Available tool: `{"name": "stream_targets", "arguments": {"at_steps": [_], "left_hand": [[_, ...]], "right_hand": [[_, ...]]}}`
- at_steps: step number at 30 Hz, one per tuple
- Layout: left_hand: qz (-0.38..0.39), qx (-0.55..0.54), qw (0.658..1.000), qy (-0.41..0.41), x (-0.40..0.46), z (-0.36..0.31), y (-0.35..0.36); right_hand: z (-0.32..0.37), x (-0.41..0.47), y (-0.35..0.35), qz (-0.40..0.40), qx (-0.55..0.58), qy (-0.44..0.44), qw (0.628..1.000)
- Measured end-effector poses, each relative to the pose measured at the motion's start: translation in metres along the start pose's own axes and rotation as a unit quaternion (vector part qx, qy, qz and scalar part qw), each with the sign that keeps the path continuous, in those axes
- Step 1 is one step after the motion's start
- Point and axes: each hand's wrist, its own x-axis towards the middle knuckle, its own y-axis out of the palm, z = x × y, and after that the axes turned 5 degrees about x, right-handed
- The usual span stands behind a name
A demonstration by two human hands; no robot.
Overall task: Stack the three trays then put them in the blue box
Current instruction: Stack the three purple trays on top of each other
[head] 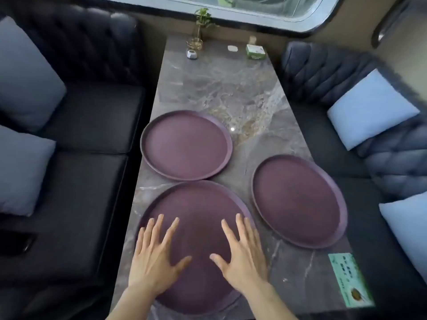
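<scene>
In the head view, three round, rimmed purple trays are seen unstacked on the grey marbled desk (231,93): the near tray (198,204), the far tray (186,144) and the right tray (298,199). Both the left hand (153,259) and right hand (241,259) are spread flat over the near tray, fingers open, nothing gripped. No blue box is visible, and the right tray, lying at the desk's edge, could probably be knocked off by a careless reach.

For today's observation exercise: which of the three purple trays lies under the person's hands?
The nearest tray, at the table's near end. Both the left hand and right hand are spread over it; the other two trays lie uncovered.
</scene>
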Motion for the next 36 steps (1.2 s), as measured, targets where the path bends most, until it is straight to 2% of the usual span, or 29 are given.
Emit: {"name": "stream_targets", "arguments": {"at_steps": [3, 6, 19, 21, 24, 26, 32, 36], "left_hand": [[0.063, 0.025, 0.998, 0.010, 0.001, 0.002, 0.014], [0.102, 0.033, 0.994, 0.011, -0.002, 0.000, 0.025], [0.108, 0.061, 0.992, -0.014, -0.011, -0.033, 0.049], [0.082, 0.058, 0.995, -0.010, -0.009, -0.039, 0.046], [0.025, 0.027, 0.999, -0.002, 0.004, -0.056, 0.040], [0.008, -0.009, 1.000, 0.000, 0.021, -0.076, 0.034], [0.013, -0.124, 0.992, -0.012, 0.088, -0.162, 0.022], [0.033, -0.180, 0.982, -0.047, 0.139, -0.216, 0.022]], "right_hand": [[-0.006, 0.002, 0.019, 0.069, -0.003, 0.011, 0.998], [-0.011, -0.003, 0.033, 0.088, 0.001, 0.024, 0.996], [-0.051, -0.010, 0.025, 0.095, 0.026, 0.047, 0.994], [-0.057, -0.006, 0.016, 0.058, 0.058, 0.062, 0.995], [-0.070, 0.008, -0.003, -0.087, 0.109, 0.084, 0.987], [-0.089, 0.018, -0.017, -0.157, 0.121, 0.095, 0.976], [-0.180, 0.051, -0.069, -0.227, 0.138, 0.182, 0.947], [-0.249, 0.073, -0.093, -0.258, 0.153, 0.273, 0.914]]}}
